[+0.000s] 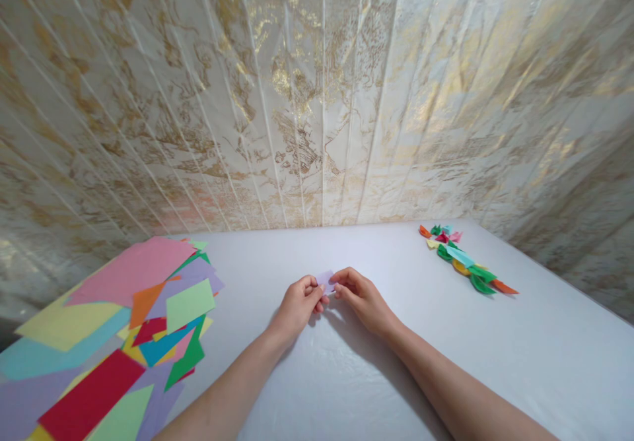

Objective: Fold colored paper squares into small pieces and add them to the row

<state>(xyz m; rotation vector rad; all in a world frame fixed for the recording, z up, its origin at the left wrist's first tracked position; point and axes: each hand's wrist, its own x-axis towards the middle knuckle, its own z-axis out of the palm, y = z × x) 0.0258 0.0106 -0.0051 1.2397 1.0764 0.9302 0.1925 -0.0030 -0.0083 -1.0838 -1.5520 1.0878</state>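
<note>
A small light purple piece of paper (325, 280) is held just above the white table (277, 256), between my two hands. My left hand (300, 302) pinches its lower left part between thumb and fingers. On the other side, my right hand (360, 294) has its thumb and index finger closed on the paper's right edge. The fingers cover parts of the paper, so its full shape is hidden.
Many coloured paper sheets and pieces overlap on the left, with a pink sheet (143, 269) and a red one (92, 395) among them. Several small folded paper pieces (460, 256) lie at the back right. A gold-patterned curtain (307, 98) hangs behind the table.
</note>
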